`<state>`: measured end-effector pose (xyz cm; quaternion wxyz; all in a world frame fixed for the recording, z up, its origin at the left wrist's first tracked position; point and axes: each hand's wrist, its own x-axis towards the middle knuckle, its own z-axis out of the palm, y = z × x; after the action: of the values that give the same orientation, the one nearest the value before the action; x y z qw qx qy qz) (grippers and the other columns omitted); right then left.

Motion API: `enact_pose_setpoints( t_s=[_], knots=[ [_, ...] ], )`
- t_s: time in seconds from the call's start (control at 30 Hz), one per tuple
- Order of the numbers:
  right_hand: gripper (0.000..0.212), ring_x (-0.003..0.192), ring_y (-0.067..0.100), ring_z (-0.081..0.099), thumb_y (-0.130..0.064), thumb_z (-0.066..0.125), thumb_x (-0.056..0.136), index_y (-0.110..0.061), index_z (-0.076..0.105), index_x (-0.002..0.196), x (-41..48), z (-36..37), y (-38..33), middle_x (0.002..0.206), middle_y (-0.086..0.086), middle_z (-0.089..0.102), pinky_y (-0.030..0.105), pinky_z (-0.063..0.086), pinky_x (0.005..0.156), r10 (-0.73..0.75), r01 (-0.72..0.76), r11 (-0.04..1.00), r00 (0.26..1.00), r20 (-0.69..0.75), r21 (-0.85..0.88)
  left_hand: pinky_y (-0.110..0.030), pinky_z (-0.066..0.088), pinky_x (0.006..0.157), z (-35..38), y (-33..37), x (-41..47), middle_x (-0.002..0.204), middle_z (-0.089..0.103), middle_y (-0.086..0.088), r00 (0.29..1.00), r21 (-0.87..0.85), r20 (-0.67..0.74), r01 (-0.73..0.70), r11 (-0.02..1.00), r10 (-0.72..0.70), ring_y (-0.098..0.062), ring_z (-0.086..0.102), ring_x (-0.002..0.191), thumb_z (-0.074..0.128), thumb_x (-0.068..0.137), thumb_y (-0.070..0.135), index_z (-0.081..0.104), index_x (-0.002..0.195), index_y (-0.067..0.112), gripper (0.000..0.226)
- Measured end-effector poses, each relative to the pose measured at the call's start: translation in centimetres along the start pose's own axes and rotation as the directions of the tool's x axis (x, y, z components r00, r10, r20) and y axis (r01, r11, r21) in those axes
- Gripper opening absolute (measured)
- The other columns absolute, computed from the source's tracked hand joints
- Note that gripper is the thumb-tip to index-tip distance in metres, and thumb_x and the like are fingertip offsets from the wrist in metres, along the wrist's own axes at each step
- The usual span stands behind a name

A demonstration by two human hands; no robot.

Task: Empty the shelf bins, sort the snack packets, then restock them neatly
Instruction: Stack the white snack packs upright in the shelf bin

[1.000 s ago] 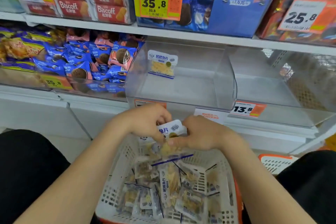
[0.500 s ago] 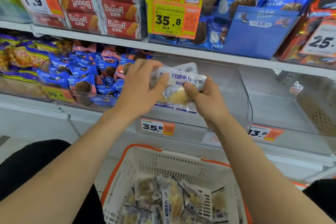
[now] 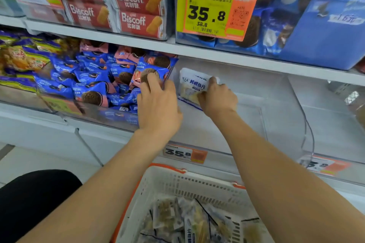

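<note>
Snack packet [image 3: 192, 85] is roughly upright inside the clear bin [image 3: 276, 124], near its left wall. Its lower right corner is covered by the right hand [image 3: 218, 98], which pinches it with curled fingers. The left hand [image 3: 158, 104] is at that wall, fingertips bent against it: gripping or only touching, cannot tell. Blue biscuit packets [image 3: 94, 77] crowd the next bin. Below, the basket [image 3: 177, 181] is cut off by the frame, its packets' print a blur.

A shop's snack aisle: a yellow price card [image 3: 207, 12] reading 35.8 hangs above the shelf [image 3: 118, 37]; Biscoff packs [image 3: 136, 10] stacked left of it, clear bins [image 3: 246, 124] and a basket [image 3: 197, 183] below.
</note>
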<state>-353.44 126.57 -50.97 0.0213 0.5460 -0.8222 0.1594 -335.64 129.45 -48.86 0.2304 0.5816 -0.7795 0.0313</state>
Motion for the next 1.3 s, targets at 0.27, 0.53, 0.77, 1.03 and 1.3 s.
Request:
enact_pose_setpoints(
  t_s=[0.27,0.53,0.77,1.03,1.3],
  knots=[
    [0.059,0.104,0.045,0.064,-0.028,0.068,0.096,-0.004,0.032,0.136,0.9,1.1,-0.8,0.113,0.021,0.064,0.043,0.044,0.072,0.134,-0.127,0.968,0.991,-0.015,0.216,-0.050,0.040,0.088,-0.4,0.8,-0.5,0.127,0.047,-0.019,0.999,0.302,-0.022,-0.035,0.953,0.043,-0.043,0.048,0.114,0.077,0.074,0.020,0.062,0.105,0.014,0.034],
    [0.060,0.113,0.038,0.061,-0.019,0.069,0.088,-0.006,0.030,0.131,1.0,0.7,0.0,0.119,0.017,0.061,0.036,0.038,0.077,0.246,-0.266,0.868,0.964,0.102,0.419,-0.043,0.044,0.074,0.0,3.1,-1.9,0.097,0.067,-0.009,0.903,0.071,-0.047,-0.424,0.903,0.427,-0.033,0.057,0.096,0.067,0.081,0.023,0.070,0.099,0.015,0.020],
    [0.052,0.111,0.037,0.060,-0.034,0.072,0.092,-0.006,0.042,0.124,-1.7,-2.7,1.7,0.123,0.017,0.057,0.033,0.039,0.075,0.177,-0.222,0.915,0.971,0.161,0.337,-0.043,0.056,0.069,-0.5,2.8,-3.7,0.099,0.065,0.002,0.950,-0.259,0.034,-0.291,0.921,0.310,-0.023,0.064,0.094,0.060,0.091,0.031,0.066,0.100,0.022,0.014],
    [0.013,0.054,0.017,0.055,-0.021,0.051,0.085,-0.023,0.063,0.088,-12.1,-9.2,2.8,0.053,-0.008,0.058,0.038,0.053,0.063,-0.351,0.372,0.791,0.926,-0.139,0.485,-0.026,0.045,0.057,-4.1,2.8,-7.8,0.054,0.058,0.012,0.873,-0.415,0.243,-0.301,0.859,0.423,-0.005,0.054,0.055,0.055,0.071,0.044,0.058,0.069,0.029,0.016],
    [0.017,0.080,0.025,0.065,-0.022,0.054,0.083,-0.020,0.070,0.088,-21.4,-4.7,8.5,0.081,0.001,0.068,0.039,0.059,0.072,-0.451,0.465,0.875,0.676,0.583,0.136,-0.035,0.050,0.069,1.8,3.4,-12.9,0.083,0.061,0.011,0.284,-0.272,0.869,-0.412,0.870,0.406,-0.012,0.058,0.074,0.060,0.095,0.036,0.062,0.089,0.033,0.007]
  ],
)
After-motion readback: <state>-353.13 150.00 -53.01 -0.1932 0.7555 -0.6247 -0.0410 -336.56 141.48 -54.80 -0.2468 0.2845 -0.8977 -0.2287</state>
